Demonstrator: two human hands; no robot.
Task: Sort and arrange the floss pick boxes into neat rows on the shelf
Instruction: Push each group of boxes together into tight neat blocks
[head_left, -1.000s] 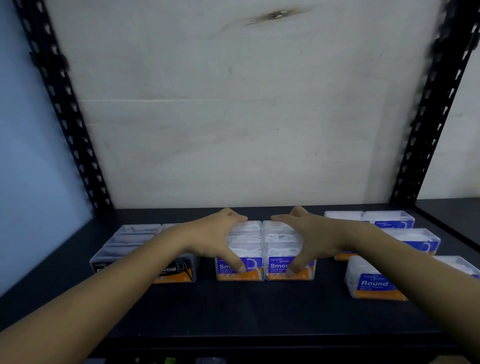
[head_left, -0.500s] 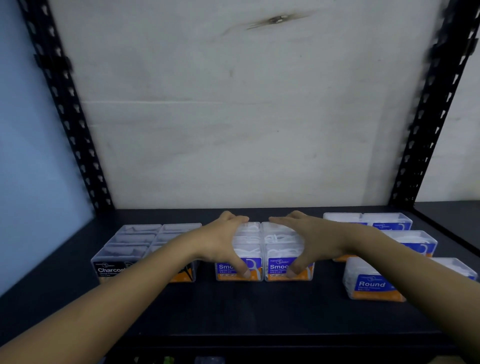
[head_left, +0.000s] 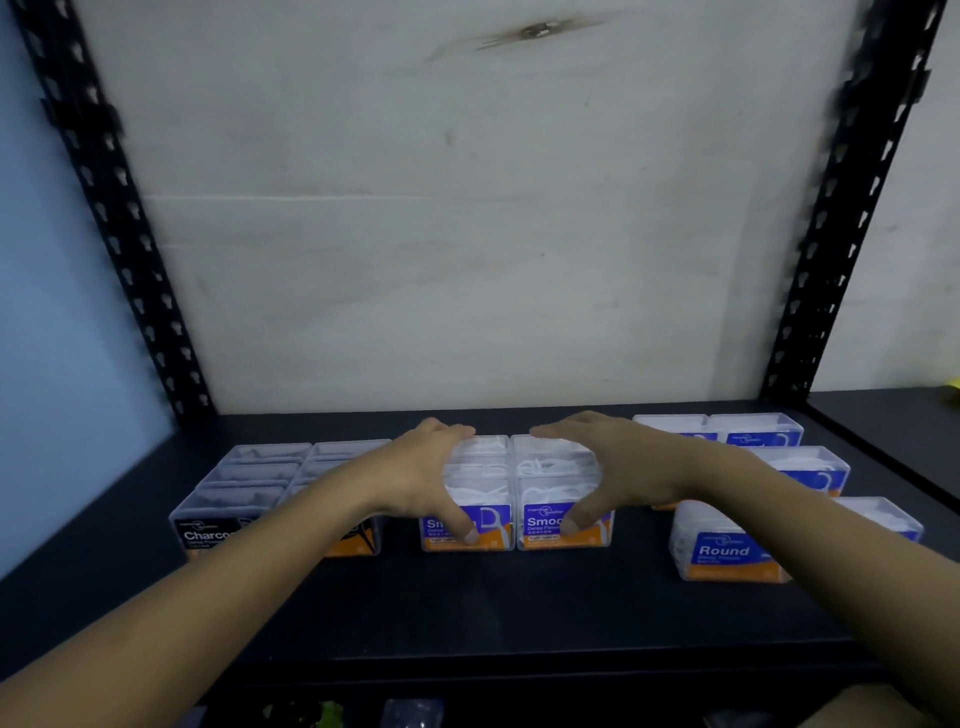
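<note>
Dim, cool, bluish overall. Brightest on the pale back wall (head_left: 467, 234), darkest on the black shelf (head_left: 519, 613). Soft, weak shadows only. Slightly blurred throughout, box labels (head_left: 563, 522) only partly readable. Wide-angle bending of the uprights (head_left: 104, 208) toward the edges.

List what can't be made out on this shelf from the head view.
- Left Smooth box label: left hand thumb covers it.
- Charcoal boxes: left forearm crosses the labels.
- Round boxes behind the front one: right forearm hides them.
- Small print: too small.
</note>
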